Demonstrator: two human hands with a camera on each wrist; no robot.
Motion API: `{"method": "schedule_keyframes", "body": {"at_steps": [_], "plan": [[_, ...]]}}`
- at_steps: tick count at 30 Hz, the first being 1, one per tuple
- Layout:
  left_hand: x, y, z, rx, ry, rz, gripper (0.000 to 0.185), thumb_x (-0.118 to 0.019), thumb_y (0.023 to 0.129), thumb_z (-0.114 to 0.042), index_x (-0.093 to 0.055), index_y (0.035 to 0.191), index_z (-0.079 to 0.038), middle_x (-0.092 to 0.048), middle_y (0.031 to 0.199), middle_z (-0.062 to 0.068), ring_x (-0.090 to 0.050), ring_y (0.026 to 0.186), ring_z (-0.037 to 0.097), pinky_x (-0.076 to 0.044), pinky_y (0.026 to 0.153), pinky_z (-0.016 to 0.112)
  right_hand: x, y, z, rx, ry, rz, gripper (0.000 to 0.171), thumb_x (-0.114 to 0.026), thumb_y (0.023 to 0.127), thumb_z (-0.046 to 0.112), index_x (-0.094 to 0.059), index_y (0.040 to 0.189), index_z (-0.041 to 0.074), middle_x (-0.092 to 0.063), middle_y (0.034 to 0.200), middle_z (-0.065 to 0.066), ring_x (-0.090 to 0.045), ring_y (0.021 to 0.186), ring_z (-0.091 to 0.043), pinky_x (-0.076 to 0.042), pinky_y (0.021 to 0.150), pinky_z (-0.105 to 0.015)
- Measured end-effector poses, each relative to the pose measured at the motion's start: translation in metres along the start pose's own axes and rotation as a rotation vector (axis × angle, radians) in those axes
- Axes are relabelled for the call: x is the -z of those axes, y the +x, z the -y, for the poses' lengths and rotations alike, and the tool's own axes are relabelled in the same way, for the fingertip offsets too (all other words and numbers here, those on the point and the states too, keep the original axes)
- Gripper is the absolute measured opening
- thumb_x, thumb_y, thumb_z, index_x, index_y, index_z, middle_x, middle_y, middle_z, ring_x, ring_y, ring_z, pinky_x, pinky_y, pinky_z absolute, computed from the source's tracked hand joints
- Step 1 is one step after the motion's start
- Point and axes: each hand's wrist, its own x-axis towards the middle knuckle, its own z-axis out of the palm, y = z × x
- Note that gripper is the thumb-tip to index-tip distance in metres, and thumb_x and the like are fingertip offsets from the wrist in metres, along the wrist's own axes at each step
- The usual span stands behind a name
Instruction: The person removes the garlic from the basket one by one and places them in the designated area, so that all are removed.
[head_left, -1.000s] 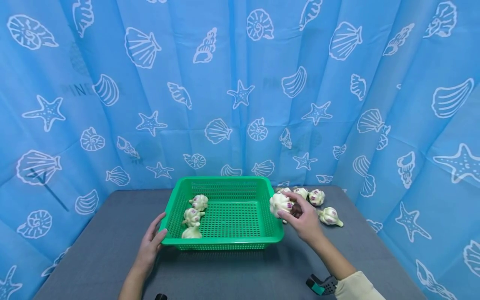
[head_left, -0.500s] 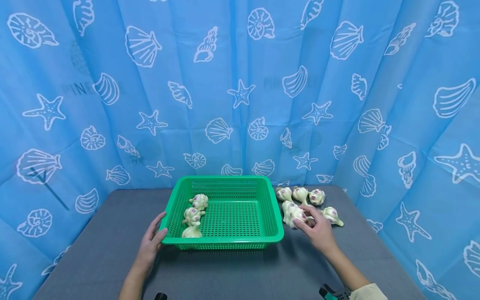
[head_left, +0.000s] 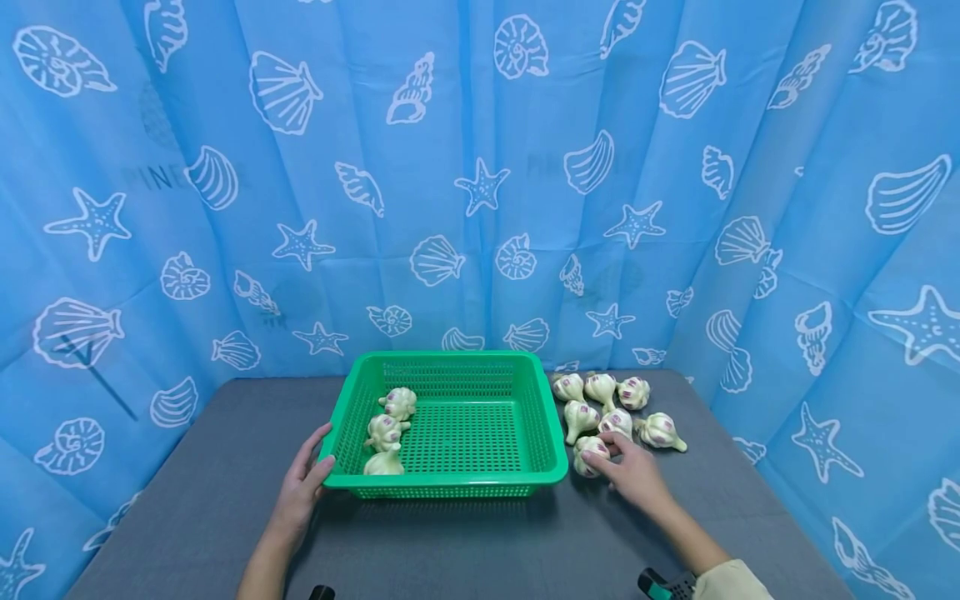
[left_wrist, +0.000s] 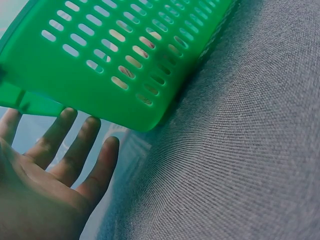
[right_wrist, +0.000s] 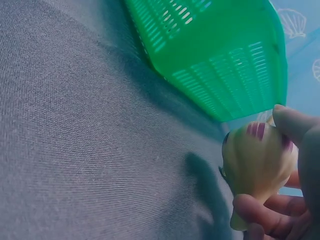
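My left hand (head_left: 297, 483) is at the left rim of a green plastic basket (head_left: 457, 481). In the left wrist view its fingers (left_wrist: 102, 167) are nearly straight, with tips along the rim. Three garlic bulbs, one of them the middle bulb (head_left: 385, 433), lie along the basket's left side. To the right of the basket, my right hand (head_left: 637, 475) pinches a garlic bulb (head_left: 590, 456) between thumb and fingers. The right wrist view shows this bulb (right_wrist: 260, 162) up close, purple-marked, stem pointing down between the fingers. It is at the front of a group of garlic bulbs.
Several more garlic bulbs sit on the grey tabletop (head_left: 465, 550) right of the basket, including a back one (head_left: 633, 392) and a right one (head_left: 661, 432). A blue curtain (head_left: 480, 233) with white shell prints hangs behind the table.
My right hand has carried the garlic bulb from beside the basket's right rim down and toward me, to the front of the group. My left hand and the basket have stayed put.
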Motion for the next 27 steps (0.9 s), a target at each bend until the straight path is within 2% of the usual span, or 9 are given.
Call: {"method": "schedule_keyframes", "body": {"at_steps": [5, 12, 16, 19, 27], "plan": [[0.000, 0.000, 0.000, 0.004, 0.008, -0.002, 0.057, -0.043, 0.106, -0.026, -0.018, 0.155, -0.013, -0.023, 0.153, 0.025, -0.051, 0.108, 0.001, -0.047, 0.082, 0.029, -0.003, 0.002, 0.000, -0.014, -0.040, 0.021, 0.050, -0.073, 0.087, 0.035, -0.060, 0.121, 0.001, -0.064, 0.099, -0.013, -0.061, 0.058, -0.019, -0.049, 0.055, -0.032], [-0.001, 0.001, 0.000, 0.020, 0.030, -0.015, 0.058, -0.044, 0.105, -0.029, -0.019, 0.155, -0.013, -0.023, 0.153, 0.025, -0.050, 0.110, 0.008, -0.047, 0.082, 0.029, -0.009, 0.007, 0.000, 0.008, -0.067, 0.029, 0.047, -0.075, 0.086, 0.035, -0.062, 0.117, 0.001, -0.064, 0.092, -0.010, -0.059, 0.057, -0.018, -0.049, 0.054, -0.032], [-0.001, 0.001, 0.000, 0.011, 0.035, -0.016, 0.059, -0.044, 0.105, -0.029, -0.018, 0.155, -0.012, -0.022, 0.153, 0.026, -0.049, 0.112, 0.010, -0.047, 0.082, 0.030, -0.010, 0.009, 0.001, 0.055, -0.133, 0.011, 0.045, -0.075, 0.085, 0.036, -0.064, 0.113, 0.003, -0.064, 0.090, -0.007, -0.059, 0.070, -0.017, -0.047, 0.062, -0.035], [-0.001, 0.001, 0.001, 0.006, 0.033, -0.019, 0.058, -0.044, 0.105, -0.030, -0.019, 0.155, -0.013, -0.022, 0.153, 0.026, -0.048, 0.113, 0.008, -0.047, 0.083, 0.030, -0.010, 0.011, 0.002, 0.076, -0.180, 0.006, 0.045, -0.075, 0.085, 0.039, -0.064, 0.111, 0.004, -0.064, 0.090, -0.006, -0.057, 0.079, -0.018, -0.045, 0.067, -0.038], [0.000, 0.001, 0.003, 0.014, 0.025, -0.020, 0.058, -0.045, 0.105, -0.029, -0.020, 0.155, -0.016, -0.024, 0.153, 0.025, -0.051, 0.107, -0.003, -0.047, 0.082, 0.029, -0.009, 0.011, 0.002, 0.071, -0.203, 0.020, 0.050, -0.076, 0.084, 0.041, -0.064, 0.114, 0.003, -0.065, 0.092, -0.006, -0.058, 0.081, -0.020, -0.045, 0.068, -0.039]]}}
